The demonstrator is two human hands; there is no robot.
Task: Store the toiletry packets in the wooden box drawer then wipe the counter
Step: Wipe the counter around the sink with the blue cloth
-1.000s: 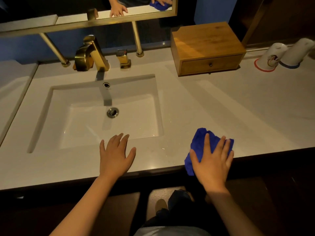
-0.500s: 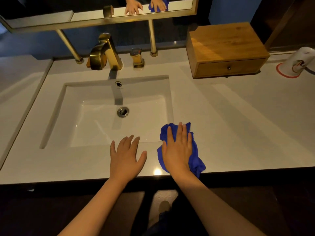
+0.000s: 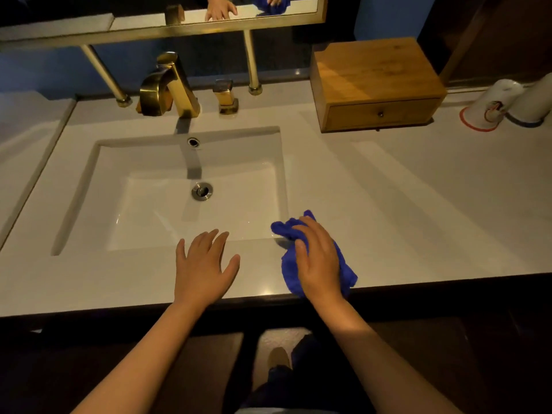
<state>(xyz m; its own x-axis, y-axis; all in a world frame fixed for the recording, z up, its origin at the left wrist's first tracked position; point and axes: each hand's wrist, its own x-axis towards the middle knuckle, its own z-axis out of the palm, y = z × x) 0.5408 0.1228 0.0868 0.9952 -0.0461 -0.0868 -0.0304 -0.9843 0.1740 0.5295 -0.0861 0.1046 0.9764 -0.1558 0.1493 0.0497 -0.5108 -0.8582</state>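
Head view showed my right hand [image 3: 318, 258] pressing the blue cloth [image 3: 343, 270] flat on the counter [image 3: 418, 219] by the sink [image 3: 89, 186], my left hand [image 3: 201, 268] spread flat; box drawer [image 3: 380, 114] closed. Firm, overlapping strokes seemed best.

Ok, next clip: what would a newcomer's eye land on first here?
The bright blue cloth under the right hand at the counter's front edge, beside the white sink. Then the gold faucet behind the basin and the wooden box at back right, its drawer closed.
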